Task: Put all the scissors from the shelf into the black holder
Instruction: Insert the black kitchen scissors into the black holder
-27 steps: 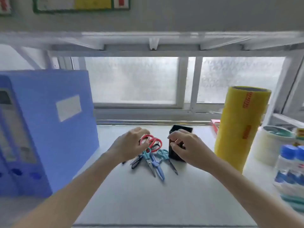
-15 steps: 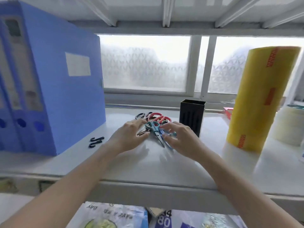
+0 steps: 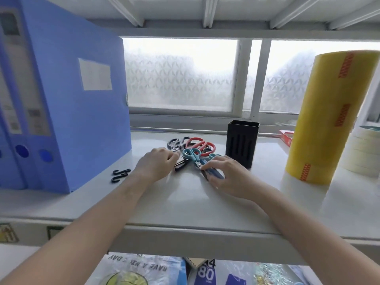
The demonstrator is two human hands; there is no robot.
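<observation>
Currently, your right hand [image 3: 228, 175] lies over the blade end of the blue scissors [image 3: 212, 171], fingers curled round the blades in what reads as a forming grasp; they are not lifted. Your left hand [image 3: 158, 164] rests with fingers bent against the blade ends of the dark pair, the grey-handled scissors [image 3: 176, 144]; whether it has closed on anything you cannot tell from this view. Change noted: a second ago that right hand was on the black holder [image 3: 242, 145] and the left on the red handles; both have since dropped to the near, blade side of the pile, while the camera has sunk toward shelf level. Judged meaning: holder placed, sorting begun, nothing yet loaded. Item, scissors pile: on the white shelf [image 3: 185, 206], just left of the holder, all pairs overlapping. Orientation: handles point away from you toward the window [image 3: 181, 75], blades toward you; long axes run roughly front to back, fanned slightly. Red scissors [image 3: 202, 145] sit rearmost beside the grey pair; teal scissors [image 3: 192, 154] lie on top, centre. Holder: upright, open top, no scissors visible in it. Other stock: blue file boxes [image 3: 82, 112] left, two black hooks [image 3: 121, 175] near them, yellow film roll [image 3: 327, 118] right.
</observation>
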